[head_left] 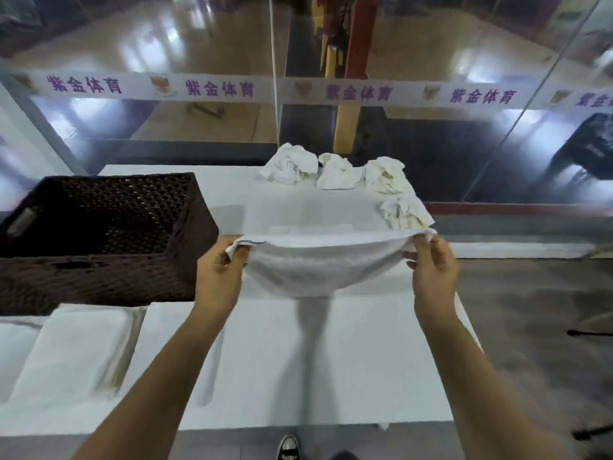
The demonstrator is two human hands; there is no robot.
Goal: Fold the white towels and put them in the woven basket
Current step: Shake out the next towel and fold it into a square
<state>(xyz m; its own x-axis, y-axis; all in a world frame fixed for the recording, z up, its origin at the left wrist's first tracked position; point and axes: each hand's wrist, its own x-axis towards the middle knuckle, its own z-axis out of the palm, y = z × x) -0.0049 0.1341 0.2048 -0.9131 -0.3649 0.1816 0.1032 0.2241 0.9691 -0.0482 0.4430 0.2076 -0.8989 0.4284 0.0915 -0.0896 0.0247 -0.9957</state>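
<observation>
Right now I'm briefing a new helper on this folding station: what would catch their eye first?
First, the white towel stretched in mid-air between the left hand and right hand, each pinching an end, sagging over the white table. Next, the dark woven basket at the left, apparently empty, and the crumpled towels at the table's far edge.

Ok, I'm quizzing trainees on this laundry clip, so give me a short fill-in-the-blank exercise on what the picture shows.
1. The left hand and right hand hold one white towel by its two ____.
2. The dark brown woven basket stands to the ____ of the held towel.
3. At the far edge of the white table lie ____ crumpled white towels.
4. Through its open top, the basket looks ____.

Missing words: ends; left; four; empty
</observation>
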